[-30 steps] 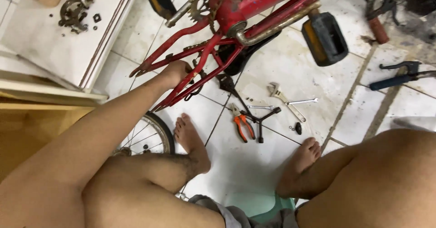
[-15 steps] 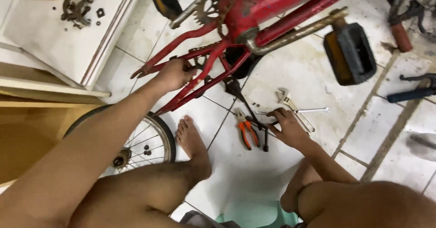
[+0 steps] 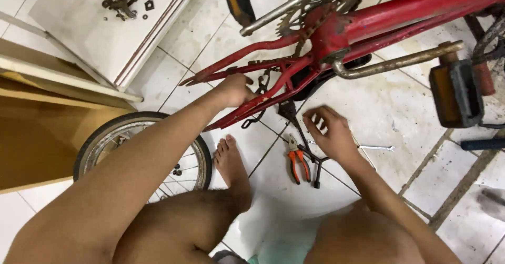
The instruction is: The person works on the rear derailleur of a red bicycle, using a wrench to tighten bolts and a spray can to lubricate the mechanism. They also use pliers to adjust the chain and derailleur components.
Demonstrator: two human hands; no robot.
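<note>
I've got my left hand (image 3: 234,91) gripping the rear stay of the red bike frame (image 3: 336,35) lying on the tiled floor, right hand (image 3: 329,135) open, empty over the orange pliers (image 3: 298,161) and wrench (image 3: 376,148), so tool-picking looks current; next needs 1 firm grab.

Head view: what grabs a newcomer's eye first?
The red bicycle frame across the top, wheel off, with its chainring and crank arms exposed. The left hand grips its rear stays, while the right hand hovers with fingers spread above the orange-handled pliers on the tiled floor. A loose wheel lies lower left.
</note>
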